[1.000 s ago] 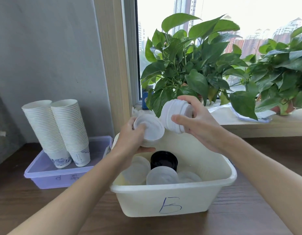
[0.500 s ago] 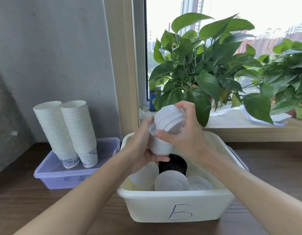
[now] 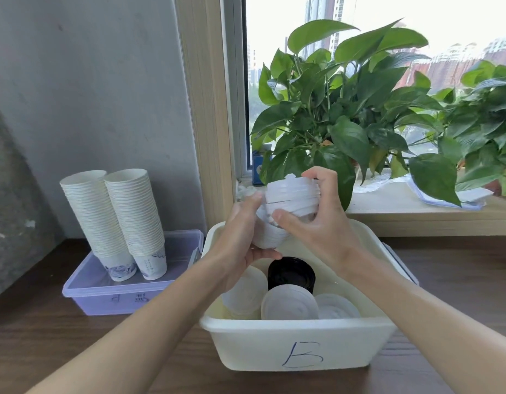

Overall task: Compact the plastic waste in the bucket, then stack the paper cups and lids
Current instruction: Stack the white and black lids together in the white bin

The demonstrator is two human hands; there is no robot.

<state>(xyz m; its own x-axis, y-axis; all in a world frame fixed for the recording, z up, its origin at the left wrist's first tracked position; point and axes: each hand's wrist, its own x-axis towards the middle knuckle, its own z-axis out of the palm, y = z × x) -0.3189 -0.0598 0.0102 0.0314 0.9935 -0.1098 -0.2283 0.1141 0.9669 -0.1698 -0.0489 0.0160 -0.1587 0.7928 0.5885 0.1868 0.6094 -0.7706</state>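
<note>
White lid stack (image 3: 291,200) sits gripped between left hand (image 3: 240,240) and right hand (image 3: 317,220).

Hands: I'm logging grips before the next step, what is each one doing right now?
Left hand: grips the lower end of the stack of white lids.
Right hand: grips the upper end of the same stack.

White lid stack (image 3: 291,199) tilted above cream bin (image 3: 246,345) of loose lids (image 3: 288,305); two tall paper-cup stacks (image 3: 138,211) on lilac tray (image 3: 104,297)
</note>
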